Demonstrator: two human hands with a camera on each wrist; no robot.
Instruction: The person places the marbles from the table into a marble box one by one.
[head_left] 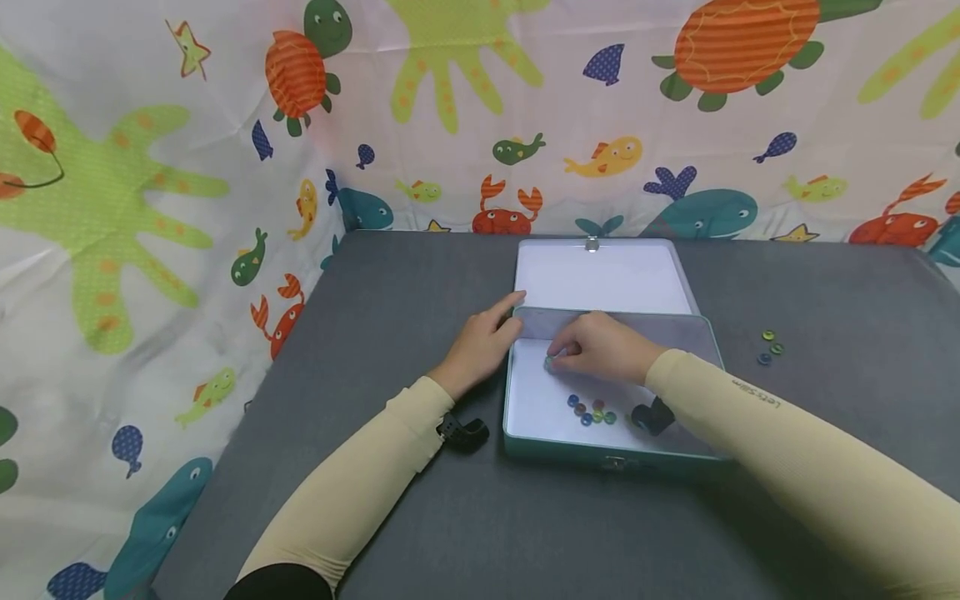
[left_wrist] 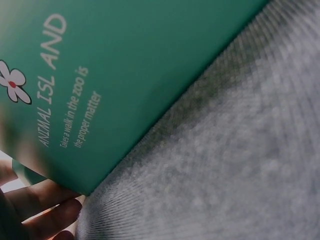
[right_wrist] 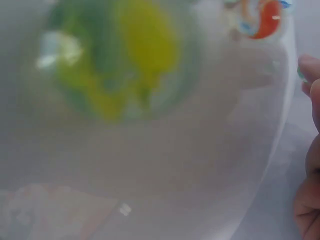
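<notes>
A green tin box (head_left: 555,448) with a white inside lies on the grey table, its lid (head_left: 600,275) folded back. My left hand (head_left: 480,337) rests at the box's back left corner, index finger stretched toward the lid; its fingers (left_wrist: 45,200) also show by the green printed wall in the left wrist view. Inside the box my right hand (head_left: 603,346) pinches a small greenish marble (head_left: 549,363) between thumb and fingertips, just above or on the floor. Several coloured marbles (head_left: 597,415) sit in a cluster nearer the front. A yellow-green marble (right_wrist: 150,45) looms large in the right wrist view.
To the right of the box, 3 more marbles (head_left: 764,359) lie on the table (head_left: 420,517). A dark wrist camera (head_left: 652,417) hangs under the right wrist, over the box floor. A printed curtain (head_left: 450,100) stands behind and to the left.
</notes>
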